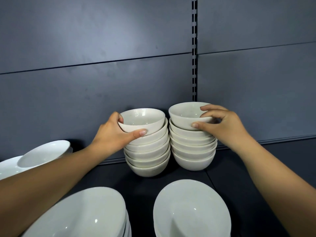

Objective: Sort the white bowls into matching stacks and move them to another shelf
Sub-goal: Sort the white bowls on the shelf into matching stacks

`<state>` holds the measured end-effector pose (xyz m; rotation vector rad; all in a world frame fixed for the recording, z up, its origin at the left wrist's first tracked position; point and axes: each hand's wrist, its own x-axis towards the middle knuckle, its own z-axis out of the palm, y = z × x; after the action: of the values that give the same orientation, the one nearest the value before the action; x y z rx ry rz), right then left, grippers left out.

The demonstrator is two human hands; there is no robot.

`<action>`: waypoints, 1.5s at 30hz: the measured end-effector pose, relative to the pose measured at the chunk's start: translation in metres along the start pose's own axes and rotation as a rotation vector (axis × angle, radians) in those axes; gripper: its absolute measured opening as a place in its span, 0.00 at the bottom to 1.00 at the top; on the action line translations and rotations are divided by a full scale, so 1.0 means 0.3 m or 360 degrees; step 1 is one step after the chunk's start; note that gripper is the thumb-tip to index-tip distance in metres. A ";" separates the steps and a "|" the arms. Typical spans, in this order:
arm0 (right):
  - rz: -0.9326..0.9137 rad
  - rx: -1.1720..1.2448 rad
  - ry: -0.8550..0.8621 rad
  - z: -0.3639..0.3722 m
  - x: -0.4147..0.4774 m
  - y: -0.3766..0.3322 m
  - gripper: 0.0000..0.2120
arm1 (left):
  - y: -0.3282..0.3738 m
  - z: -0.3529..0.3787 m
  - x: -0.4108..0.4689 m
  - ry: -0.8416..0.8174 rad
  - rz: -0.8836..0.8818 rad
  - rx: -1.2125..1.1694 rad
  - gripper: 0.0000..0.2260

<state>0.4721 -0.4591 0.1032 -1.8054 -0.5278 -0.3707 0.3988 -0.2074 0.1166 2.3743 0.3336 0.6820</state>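
Two stacks of small cream-white bowls stand side by side at the back of the dark shelf [256,165]: the left stack [148,156] and the right stack [193,151], each several bowls high. My left hand [116,132] grips the rim of the left stack's top bowl [142,120], which sits tilted. My right hand [224,124] holds the rim of the right stack's top bowl [184,115], thumb in front, fingers over the far edge.
Larger white bowls sit nearer to me: a stack at the lower left [82,216], another at the lower middle [191,211], and more at the far left [42,154]. A grey back panel with a slotted upright [194,48] closes the shelf behind.
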 end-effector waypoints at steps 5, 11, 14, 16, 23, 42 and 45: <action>0.0015 0.0027 0.0022 0.010 -0.006 0.008 0.10 | -0.013 0.018 0.000 -0.0018 0.0031 -0.0080 0.21; 0.0010 0.0075 0.0012 0.017 -0.012 0.009 0.08 | -0.027 0.021 -0.002 -0.0131 0.0091 -0.0218 0.29; 0.0008 0.0096 0.0027 0.020 -0.017 0.010 0.08 | -0.039 0.016 0.004 -0.0201 0.0154 -0.0297 0.30; 0.0008 0.0095 0.0034 0.023 -0.022 0.012 0.08 | -0.057 0.010 0.016 -0.0280 0.0193 -0.0376 0.29; -0.0021 0.0058 -0.0048 0.025 -0.033 0.017 0.07 | -0.088 -0.024 0.023 -0.0335 0.0831 -0.0433 0.12; -0.0121 -0.0221 -0.0098 0.006 -0.031 0.044 0.16 | -0.076 -0.012 0.020 -0.0339 0.0895 -0.0472 0.04; -0.0078 -0.0217 -0.0097 0.002 -0.041 0.058 0.34 | -0.068 -0.013 0.024 -0.0346 0.0871 -0.0430 0.05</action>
<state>0.4710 -0.4648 0.0828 -1.9427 -0.6023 -0.3941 0.4013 -0.1870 0.1090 2.2499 -0.4906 0.6476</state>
